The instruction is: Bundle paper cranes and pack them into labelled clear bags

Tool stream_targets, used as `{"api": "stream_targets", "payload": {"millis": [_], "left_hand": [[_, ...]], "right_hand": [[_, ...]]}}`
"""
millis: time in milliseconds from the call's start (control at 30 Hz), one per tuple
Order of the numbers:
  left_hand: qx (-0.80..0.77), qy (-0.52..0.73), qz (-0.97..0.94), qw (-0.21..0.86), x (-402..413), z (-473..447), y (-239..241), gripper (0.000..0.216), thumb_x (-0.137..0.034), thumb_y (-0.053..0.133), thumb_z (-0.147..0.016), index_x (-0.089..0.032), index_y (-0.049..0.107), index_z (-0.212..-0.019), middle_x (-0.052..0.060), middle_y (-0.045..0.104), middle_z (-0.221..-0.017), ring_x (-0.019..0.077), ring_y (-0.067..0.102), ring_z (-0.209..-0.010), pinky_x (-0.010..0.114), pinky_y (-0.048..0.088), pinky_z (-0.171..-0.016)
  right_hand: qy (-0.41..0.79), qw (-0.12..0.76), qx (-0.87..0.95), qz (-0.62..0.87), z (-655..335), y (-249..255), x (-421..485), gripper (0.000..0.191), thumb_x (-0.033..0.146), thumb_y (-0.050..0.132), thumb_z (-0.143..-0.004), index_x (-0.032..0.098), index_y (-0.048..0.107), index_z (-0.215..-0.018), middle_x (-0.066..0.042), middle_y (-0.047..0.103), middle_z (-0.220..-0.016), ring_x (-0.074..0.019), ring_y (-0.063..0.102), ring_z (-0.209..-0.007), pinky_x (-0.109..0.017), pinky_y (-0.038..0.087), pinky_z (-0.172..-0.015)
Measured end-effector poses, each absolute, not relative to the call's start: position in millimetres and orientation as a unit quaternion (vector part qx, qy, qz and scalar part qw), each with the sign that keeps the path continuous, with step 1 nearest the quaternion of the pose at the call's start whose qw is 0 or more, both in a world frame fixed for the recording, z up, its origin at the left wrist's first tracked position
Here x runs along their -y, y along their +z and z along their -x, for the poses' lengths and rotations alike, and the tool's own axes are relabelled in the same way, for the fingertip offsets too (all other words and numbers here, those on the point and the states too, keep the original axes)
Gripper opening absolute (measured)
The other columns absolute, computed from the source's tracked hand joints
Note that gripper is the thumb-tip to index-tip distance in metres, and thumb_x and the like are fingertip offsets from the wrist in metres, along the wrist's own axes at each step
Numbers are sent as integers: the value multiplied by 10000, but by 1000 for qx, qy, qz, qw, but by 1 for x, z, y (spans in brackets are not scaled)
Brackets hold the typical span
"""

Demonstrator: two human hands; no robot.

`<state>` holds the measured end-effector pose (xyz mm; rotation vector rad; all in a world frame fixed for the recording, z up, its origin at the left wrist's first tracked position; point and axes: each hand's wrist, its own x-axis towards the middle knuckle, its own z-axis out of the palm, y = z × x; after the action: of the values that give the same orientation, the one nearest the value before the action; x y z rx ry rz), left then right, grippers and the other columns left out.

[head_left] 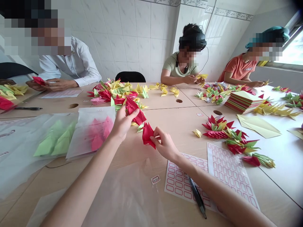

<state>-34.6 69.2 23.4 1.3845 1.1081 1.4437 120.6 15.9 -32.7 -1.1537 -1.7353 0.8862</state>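
Near the centre of the frame, upper red folded paper [136, 112] in the left hand [123, 123], long axis slanting from upper left to lower right; thumb pressed across its front, fingers closed behind. Just below and to the right, lower red folded paper [147, 135] in the right hand [163, 141], steeper, long axis leaning from top down to lower right; thumb and forefinger pinched on its right edge.

At middle left, a frosted bag [81, 135] with pink folded papers [96, 135] inside, crossed at its lower right by the left forearm [94, 167]; beside it, a clear bag [42, 124] with green folded papers [48, 140]. At lower centre, a flat transparent bag [127, 192].

Behind the left hand and partly covered by it, a mixed pile [118, 88] of folded papers. At lower right, sticker sheets [228, 167], partly hidden under the right forearm [213, 184], and a pen [198, 197]. At right, a row of multicoloured bundles [220, 127]; above, a paper stack [243, 102]. Across the top, three seated co-workers [174, 64].
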Motion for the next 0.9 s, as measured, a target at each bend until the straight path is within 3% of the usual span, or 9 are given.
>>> {"api": "stream_targets", "payload": {"millis": [167, 600, 900], "left_hand": [[-429, 549, -488, 526, -69, 38, 23, 257, -328, 702, -651, -168, 568, -800, 12, 610, -787, 145, 571, -692, 234, 449, -583], [-445, 514, -588, 438, -69, 35, 25, 206, -319, 665, -705, -174, 556, -803, -3, 594, -788, 133, 544, -726, 245, 430, -673], [-424, 481, -608, 469, -65, 34, 26, 282, -315, 702, -663, -183, 590, -884, 18, 634, -846, 180, 605, -782, 277, 461, -691]], "right_hand": [[351, 414, 710, 449, -121, -33, -16, 159, 194, 416, -794, 214, 306, -681, 44, 423, -627, -101, 401, -564, -209, 335, -537], [319, 403, 735, 442, -121, -32, -14, 134, 101, 346, -730, 215, 281, -704, 50, 405, -636, -103, 329, -562, -212, 256, -525], [427, 439, 685, 395, -124, -31, -17, 153, 186, 424, -798, 207, 316, -691, 58, 356, -620, -88, 315, -550, -207, 262, -506]]}}
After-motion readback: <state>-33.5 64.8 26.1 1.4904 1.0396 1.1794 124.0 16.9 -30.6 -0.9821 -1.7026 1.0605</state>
